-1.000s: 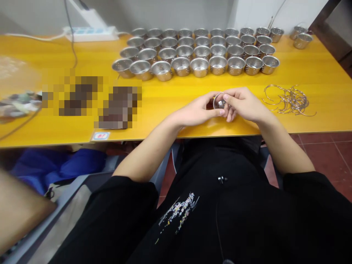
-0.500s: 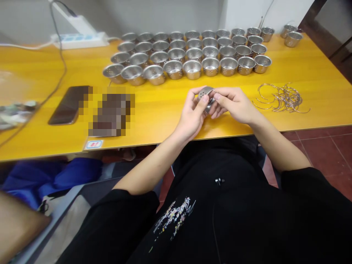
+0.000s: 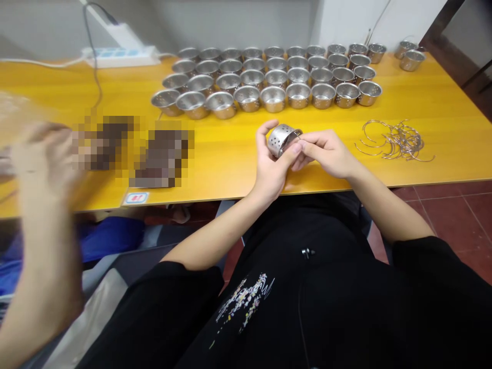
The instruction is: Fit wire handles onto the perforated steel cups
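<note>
My left hand (image 3: 271, 166) is wrapped round a small perforated metal cup (image 3: 282, 139), which lies tilted on its side with its mouth turned toward my right hand. The fingers of my right hand (image 3: 326, 154) pinch at the cup's rim, closed on a thin wire handle (image 3: 299, 136); most of the wire is hidden by the fingertips. Both hands are just above the front of the yellow table. To their right lies a loose pile of curved wire handles (image 3: 407, 141).
Rows of perforated metal cups (image 3: 272, 99) stand behind my hands, with two more cups (image 3: 412, 60) at far right. At left are a power strip (image 3: 121, 56), a blurred-out dark object (image 3: 159, 156) and a co-worker's hand (image 3: 46, 154) reaching over the table (image 3: 215, 177).
The cup has turned in my left hand, so its perforated side now shows. A co-worker's arm has come in from the left over the dark phone.
</note>
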`<state>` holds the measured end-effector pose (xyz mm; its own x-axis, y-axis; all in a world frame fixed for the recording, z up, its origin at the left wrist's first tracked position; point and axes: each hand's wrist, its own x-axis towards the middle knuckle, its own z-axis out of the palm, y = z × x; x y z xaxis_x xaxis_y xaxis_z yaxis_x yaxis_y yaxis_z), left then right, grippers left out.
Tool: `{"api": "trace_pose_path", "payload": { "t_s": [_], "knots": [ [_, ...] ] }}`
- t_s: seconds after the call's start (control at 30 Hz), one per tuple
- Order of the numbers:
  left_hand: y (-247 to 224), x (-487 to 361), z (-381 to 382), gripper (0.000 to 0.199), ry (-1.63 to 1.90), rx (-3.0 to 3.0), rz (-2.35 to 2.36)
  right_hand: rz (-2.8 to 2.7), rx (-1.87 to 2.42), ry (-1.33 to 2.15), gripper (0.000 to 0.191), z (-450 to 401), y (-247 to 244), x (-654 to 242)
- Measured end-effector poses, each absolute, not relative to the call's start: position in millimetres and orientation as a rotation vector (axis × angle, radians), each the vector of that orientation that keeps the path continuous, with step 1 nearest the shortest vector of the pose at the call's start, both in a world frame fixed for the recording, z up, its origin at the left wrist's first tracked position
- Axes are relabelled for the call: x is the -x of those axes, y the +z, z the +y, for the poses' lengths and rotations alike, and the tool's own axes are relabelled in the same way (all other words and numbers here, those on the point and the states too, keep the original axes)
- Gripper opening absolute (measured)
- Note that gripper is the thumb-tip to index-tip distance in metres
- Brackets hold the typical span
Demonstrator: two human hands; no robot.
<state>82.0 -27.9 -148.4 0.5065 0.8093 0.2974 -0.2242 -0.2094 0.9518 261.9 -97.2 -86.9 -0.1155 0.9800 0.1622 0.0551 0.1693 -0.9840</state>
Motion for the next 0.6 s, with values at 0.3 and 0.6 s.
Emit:
{"api": "trace_pose_path", "payload": {
  "t_s": [0.3, 0.6],
  "knots": [
    [-171.1, -89.3, -15.5, 0.098, 1.191, -1.387, 0.401, -1.517, 0.955, 1.209, 0.077, -97.9, -88.9, -263.1],
    [-208.6, -101.7, 17.8, 0.108, 1.254, -1.349, 0.192, -1.602, 0.928, 1.15, 0.078, -95.7, -93.1, -262.9]
  ]
}}
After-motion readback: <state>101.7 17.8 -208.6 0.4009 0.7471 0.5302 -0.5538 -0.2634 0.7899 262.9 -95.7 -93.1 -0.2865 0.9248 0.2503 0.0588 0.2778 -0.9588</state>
